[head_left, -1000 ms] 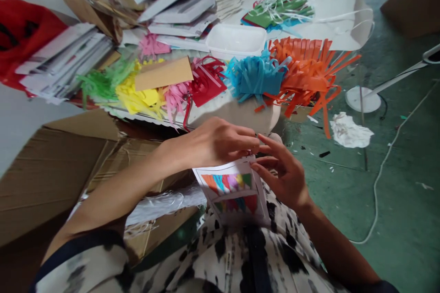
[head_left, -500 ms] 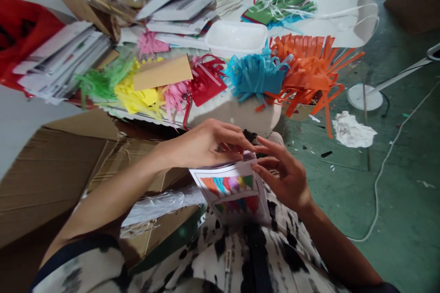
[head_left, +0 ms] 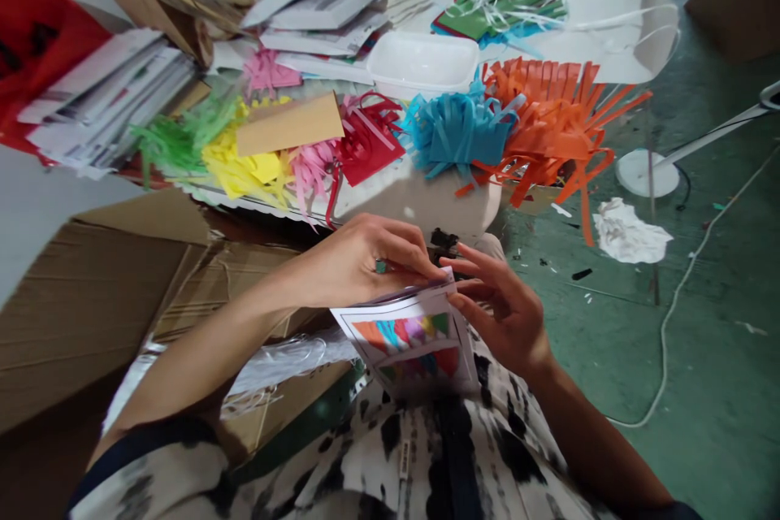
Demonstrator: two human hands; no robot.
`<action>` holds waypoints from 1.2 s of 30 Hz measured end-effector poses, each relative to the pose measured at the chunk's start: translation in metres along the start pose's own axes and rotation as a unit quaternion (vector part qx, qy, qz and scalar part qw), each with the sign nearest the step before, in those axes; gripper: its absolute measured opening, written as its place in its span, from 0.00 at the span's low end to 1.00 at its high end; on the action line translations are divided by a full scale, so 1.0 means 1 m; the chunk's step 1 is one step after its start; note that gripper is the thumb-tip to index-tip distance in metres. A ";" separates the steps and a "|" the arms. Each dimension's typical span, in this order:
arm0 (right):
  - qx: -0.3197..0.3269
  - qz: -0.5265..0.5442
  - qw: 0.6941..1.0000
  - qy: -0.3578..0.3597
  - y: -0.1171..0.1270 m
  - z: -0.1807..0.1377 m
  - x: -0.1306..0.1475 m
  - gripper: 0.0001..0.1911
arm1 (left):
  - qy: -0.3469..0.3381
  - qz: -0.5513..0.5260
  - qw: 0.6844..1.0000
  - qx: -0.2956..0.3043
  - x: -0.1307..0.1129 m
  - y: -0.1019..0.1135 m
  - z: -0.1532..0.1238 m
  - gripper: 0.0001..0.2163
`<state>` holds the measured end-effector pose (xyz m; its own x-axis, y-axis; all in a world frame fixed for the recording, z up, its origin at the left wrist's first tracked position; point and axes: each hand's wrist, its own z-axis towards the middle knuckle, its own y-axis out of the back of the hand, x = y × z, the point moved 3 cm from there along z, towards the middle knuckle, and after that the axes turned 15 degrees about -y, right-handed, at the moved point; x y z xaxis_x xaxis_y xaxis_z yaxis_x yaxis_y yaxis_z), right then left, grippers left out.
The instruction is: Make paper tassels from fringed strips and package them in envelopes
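In front of my body is a white card packet [head_left: 408, 341] printed with rows of colourful fringed bunting. My left hand [head_left: 378, 260] bends over its upper edge, fingers pinched near the top right corner. At that same corner, my right hand [head_left: 503, 313] grips the side between thumb and fingers. The packet tilts, its printed face toward me and its lower part in shadow. Beyond my hands, a blue tissue fringe bundle [head_left: 466, 130], an orange fringe bundle [head_left: 542, 122] and a red fringe bundle [head_left: 369, 142] lie along the table edge.
Further left are yellow fringe [head_left: 244, 171] and green fringe [head_left: 176, 138]. A white plastic tray [head_left: 423, 65] stands behind, beside stacked white packets [head_left: 329, 8]. An open cardboard box [head_left: 103, 284] sits at my left. A white cable [head_left: 667, 341] crosses the green floor, right.
My left hand's fingers have slid slightly down and right along the packet's top edge, toward the corner. My right hand stays at the corner almost unmoved.
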<state>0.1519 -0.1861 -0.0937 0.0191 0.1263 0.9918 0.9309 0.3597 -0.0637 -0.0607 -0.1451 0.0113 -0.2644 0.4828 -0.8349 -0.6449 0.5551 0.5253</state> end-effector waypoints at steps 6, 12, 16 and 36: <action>-0.023 -0.029 0.999 0.013 -0.002 -0.003 0.003 0.29 | 0.031 -0.021 0.998 -0.046 -0.001 -0.009 -0.001 0.06; -0.025 -0.083 0.995 0.051 -0.007 -0.005 0.013 0.32 | 0.033 0.024 0.996 -0.077 -0.011 -0.013 0.003 0.05; -0.022 -0.088 0.994 0.058 -0.008 -0.005 0.015 0.32 | 0.002 0.023 0.998 -0.057 -0.010 -0.011 0.001 0.06; -0.007 -0.059 0.997 0.049 -0.011 0.001 0.012 0.35 | -0.020 0.086 0.996 0.027 -0.015 -0.003 0.007 0.07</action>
<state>0.1415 -0.1876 -0.0813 -0.0557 -0.0069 0.9984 0.9334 0.3546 0.0545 -0.0493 -0.1491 0.0230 -0.3387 0.6001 -0.7247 -0.5518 0.4972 0.6696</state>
